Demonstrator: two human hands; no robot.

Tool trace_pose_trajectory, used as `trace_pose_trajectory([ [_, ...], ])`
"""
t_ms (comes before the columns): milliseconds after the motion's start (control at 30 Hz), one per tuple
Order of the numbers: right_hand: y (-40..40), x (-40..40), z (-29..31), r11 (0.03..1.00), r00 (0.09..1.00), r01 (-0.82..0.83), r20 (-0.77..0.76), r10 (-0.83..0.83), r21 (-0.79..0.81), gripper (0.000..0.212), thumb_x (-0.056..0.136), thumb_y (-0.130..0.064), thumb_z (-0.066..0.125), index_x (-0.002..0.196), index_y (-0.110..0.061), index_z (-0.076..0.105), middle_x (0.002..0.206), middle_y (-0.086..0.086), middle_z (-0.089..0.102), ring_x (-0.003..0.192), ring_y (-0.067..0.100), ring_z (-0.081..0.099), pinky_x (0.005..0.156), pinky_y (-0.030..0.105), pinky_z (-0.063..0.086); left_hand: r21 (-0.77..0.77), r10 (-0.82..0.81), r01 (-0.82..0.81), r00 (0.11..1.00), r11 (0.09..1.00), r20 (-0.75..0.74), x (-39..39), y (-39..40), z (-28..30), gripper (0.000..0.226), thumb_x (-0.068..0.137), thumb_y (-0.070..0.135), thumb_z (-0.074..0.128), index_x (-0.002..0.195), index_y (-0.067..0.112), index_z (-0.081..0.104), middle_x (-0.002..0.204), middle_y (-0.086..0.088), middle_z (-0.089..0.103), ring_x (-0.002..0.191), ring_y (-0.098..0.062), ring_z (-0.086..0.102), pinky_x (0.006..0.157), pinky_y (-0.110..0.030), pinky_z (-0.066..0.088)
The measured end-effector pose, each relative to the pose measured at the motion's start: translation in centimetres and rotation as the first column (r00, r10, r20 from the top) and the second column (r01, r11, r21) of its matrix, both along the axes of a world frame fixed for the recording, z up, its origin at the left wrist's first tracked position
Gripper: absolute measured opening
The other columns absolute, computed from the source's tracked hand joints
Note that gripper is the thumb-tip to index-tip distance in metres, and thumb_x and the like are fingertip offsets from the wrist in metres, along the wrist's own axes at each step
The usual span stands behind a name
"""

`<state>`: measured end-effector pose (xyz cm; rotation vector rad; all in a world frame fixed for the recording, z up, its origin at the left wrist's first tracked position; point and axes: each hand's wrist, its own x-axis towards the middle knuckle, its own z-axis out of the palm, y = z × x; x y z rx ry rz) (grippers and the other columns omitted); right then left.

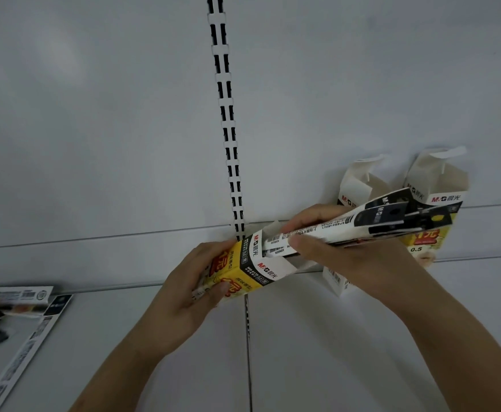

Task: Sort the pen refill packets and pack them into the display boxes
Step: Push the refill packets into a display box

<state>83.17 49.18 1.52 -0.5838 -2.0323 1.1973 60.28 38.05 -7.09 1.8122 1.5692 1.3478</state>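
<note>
My left hand (197,288) grips a yellow display box (244,270) tilted on its side, open end facing right. A bundle of long black-and-white pen refill packets (371,223) is held in my right hand (337,254), its near end partly inside the box's opening. Two more open display boxes stand against the back wall: one (359,185) mostly hidden behind the bundle, the other (438,185) at the far right with yellow print showing.
Several loose refill packets (20,316) lie at the left edge of the white shelf (317,352). A slotted black-and-white upright rail (228,126) runs up the white back panel. A small white box (337,281) lies under my right wrist.
</note>
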Motion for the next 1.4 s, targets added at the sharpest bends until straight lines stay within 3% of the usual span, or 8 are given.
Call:
trace_pose_trajectory([
  [167, 1.1, 0.8, -0.1, 0.992, 0.998, -0.060, -0.005, 0.060, -0.107, 0.021, 0.081, -0.034, 0.063, 0.093, -0.023, 0.077, 0.097, -0.004, 0.076, 0.095, 0.017, 0.070, 0.088, 0.033, 0.057, -0.001, 0.004, -0.004, 1.000, 1.000, -0.017, 0.0, -0.1, -0.1, 0.049, 0.094, 0.017, 0.056, 0.142, 0.019, 0.047, 0.133, 0.001, 0.056, 0.124, -0.026, 0.054, 0.095, -0.030, 0.050],
  [333, 0.7, -0.5, -1.4, 0.987, 0.989, -0.099, 0.100, 0.112, -0.125, 0.011, 0.086, -0.017, 0.071, 0.096, -0.018, 0.074, 0.094, -0.009, 0.075, 0.087, 0.003, 0.071, 0.063, 0.018, 0.056, -0.010, -0.006, 0.005, 0.998, 1.000, -0.067, 0.3, -0.1, -0.2, 0.049, 0.094, 0.017, 0.057, 0.142, 0.022, 0.048, 0.132, 0.003, 0.055, 0.124, -0.024, 0.054, 0.094, -0.032, 0.051],
  [500, 1.2, -0.6, -1.8, 0.983, 0.985, -0.151, 0.071, 0.159, -0.109, 0.046, 0.073, -0.054, 0.075, 0.107, -0.024, 0.067, 0.106, -0.004, 0.072, 0.099, 0.016, 0.070, 0.079, 0.043, 0.061, 0.008, 0.011, -0.011, 0.999, 1.000, -0.030, 0.1, -0.2, 0.0, 0.048, 0.093, 0.018, 0.057, 0.140, 0.022, 0.049, 0.131, 0.005, 0.056, 0.122, -0.021, 0.055, 0.090, -0.029, 0.053],
  [767, 1.6, -0.1, -0.3, 0.936, 0.908, -0.005, -0.393, -0.143, -0.352, 0.066, 0.079, -0.054, 0.065, 0.109, 0.005, 0.060, 0.086, 0.019, 0.074, 0.074, 0.034, 0.073, 0.060, 0.030, 0.059, 0.036, 0.066, -0.065, 0.997, 0.997, -0.028, 0.1, -0.2, 0.1, 0.049, 0.094, 0.020, 0.057, 0.142, 0.023, 0.048, 0.133, 0.007, 0.056, 0.125, -0.019, 0.054, 0.094, -0.018, 0.046],
  [900, 0.0, -0.9, -0.5, 0.946, 0.961, 0.184, -0.151, -0.230, -0.269, 0.024, 0.098, -0.016, 0.051, 0.089, -0.004, 0.070, 0.073, 0.008, 0.076, 0.054, 0.015, 0.069, 0.051, 0.018, 0.053, 0.047, 0.083, -0.080, 0.995, 0.996, -0.062, 0.3, 0.0, -0.2, 0.051, 0.094, 0.022, 0.057, 0.144, 0.025, 0.046, 0.135, 0.008, 0.053, 0.127, -0.019, 0.051, 0.096, -0.019, 0.046],
  [1000, 0.2, -1.2, -1.2, 0.954, 0.966, 0.254, 0.095, -0.242, -0.158, 0.033, 0.096, -0.027, 0.055, 0.076, -0.007, 0.073, 0.059, 0.008, 0.071, 0.042, 0.013, 0.053, 0.049, 0.021, 0.045, 0.042, 0.120, -0.116, 0.988, 0.992, -0.099, 0.0, 0.1, -0.6, 0.052, 0.094, 0.029, 0.056, 0.145, 0.030, 0.044, 0.136, 0.012, 0.050, 0.128, -0.017, 0.050, 0.094, -0.031, 0.053],
  [1200, 0.3, -0.7, -0.1, 0.915, 0.925, 0.329, -0.116, -0.362, -0.232, 0.016, 0.089, -0.030, 0.066, 0.091, -0.014, 0.068, 0.064, 0.004, 0.073, 0.051, 0.022, 0.069, 0.052, 0.031, 0.056, 0.085, 0.161, -0.147, 0.964, 0.986, -0.210, -0.1, 0.3, -1.2, 0.056, 0.093, 0.046, 0.050, 0.147, 0.038, 0.038, 0.139, 0.016, 0.044, 0.132, -0.015, 0.045, 0.101, -0.029, 0.048],
  [1400, -1.2, -1.8, -1.4, 0.963, 0.936, 0.269, 0.231, -0.263, 0.008, 0.018, 0.094, -0.031, 0.061, 0.082, -0.019, 0.068, 0.044, 0.005, 0.063, 0.031, 0.009, 0.053, 0.038, 0.015, 0.041, 0.180, 0.211, -0.157, 0.919, 0.971, -0.334, 0.6, 0.6, -1.7, 0.059, 0.094, 0.040, 0.052, 0.150, 0.038, 0.032, 0.139, 0.022, 0.036, 0.131, -0.012, 0.043, 0.101, -0.023, 0.045],
])
